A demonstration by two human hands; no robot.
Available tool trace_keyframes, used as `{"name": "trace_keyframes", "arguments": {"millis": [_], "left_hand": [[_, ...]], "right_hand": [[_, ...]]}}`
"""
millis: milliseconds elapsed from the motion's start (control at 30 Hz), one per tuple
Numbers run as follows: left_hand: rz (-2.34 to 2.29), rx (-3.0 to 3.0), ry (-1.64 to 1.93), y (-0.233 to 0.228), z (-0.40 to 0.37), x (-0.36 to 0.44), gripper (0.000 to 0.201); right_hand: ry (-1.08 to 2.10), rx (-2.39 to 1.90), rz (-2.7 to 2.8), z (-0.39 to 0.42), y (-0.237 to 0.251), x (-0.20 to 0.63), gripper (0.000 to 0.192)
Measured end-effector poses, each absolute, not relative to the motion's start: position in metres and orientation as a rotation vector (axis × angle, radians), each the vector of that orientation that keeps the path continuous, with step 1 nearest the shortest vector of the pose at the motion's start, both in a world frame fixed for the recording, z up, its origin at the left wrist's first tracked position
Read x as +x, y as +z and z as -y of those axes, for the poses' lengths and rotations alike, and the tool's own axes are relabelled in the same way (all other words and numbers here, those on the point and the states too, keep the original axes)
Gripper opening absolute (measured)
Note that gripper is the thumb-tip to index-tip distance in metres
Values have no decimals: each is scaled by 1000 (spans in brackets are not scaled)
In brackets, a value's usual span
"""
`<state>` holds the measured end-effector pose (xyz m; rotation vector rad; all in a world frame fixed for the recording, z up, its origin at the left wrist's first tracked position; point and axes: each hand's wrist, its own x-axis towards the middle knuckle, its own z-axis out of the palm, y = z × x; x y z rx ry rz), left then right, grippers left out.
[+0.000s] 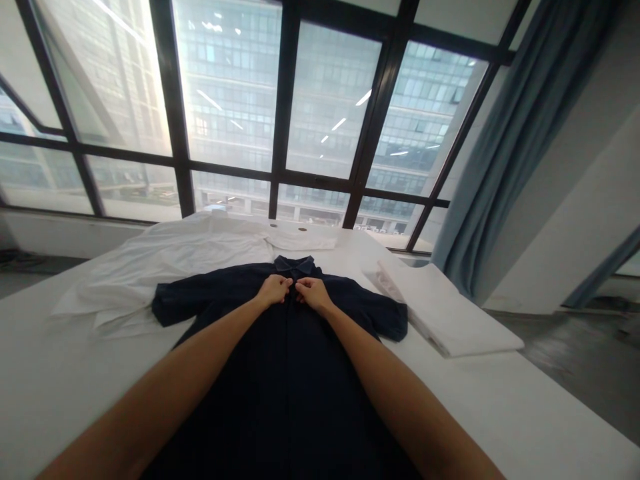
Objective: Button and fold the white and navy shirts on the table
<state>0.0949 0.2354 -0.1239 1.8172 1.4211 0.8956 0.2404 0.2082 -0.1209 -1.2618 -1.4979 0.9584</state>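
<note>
Your left hand (273, 291) and right hand (312, 292) meet at the top of the placket of the dark navy shirt (285, 360), just below its collar (294, 264); both sets of fingers are curled in and pinching the fabric edges there, almost touching each other, though whether a button sits between them is too small to tell. The shirt lies flat and face up along the middle of the white tabletop (500, 407), collar at the far end, short sleeves spread left and right. A loose white shirt (165, 263) lies spread at the far left, its edge touching the navy sleeve; a folded white cloth (445, 310) sits at the right, just beside the other sleeve. To work this spot well, I would keep the two front edges lined up and the cloth flat beneath your hands; pull only lightly, so the collar stays centred and the sleeves do not drag toward the white shirt.
</note>
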Motion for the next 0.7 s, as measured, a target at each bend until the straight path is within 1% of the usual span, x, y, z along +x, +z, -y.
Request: {"name": "trace_keyframes", "arguments": {"millis": [167,233,300,467,567,700], "left_hand": [[-1353,1825,888,-123,-234,96,41],[-1326,1824,887,-122,-233,96,38],[-1315,1819,888,-121,-232,96,37],[-1308,1824,871,-121,-232,95,42],[-1297,1882,863,-122,-233,95,37],[-1314,1907,889,-122,-231,95,32]], "right_hand": [[1121,-1269,1418,-207,-115,242,8],[1121,-1275,1443,-208,-114,242,8],[1067,-1292,1496,-210,-115,242,7],[877,-1354,1596,-211,-120,241,5],[783,-1384,1642,-211,-121,241,6],[771,-1414,1701,-213,-121,241,8]]}}
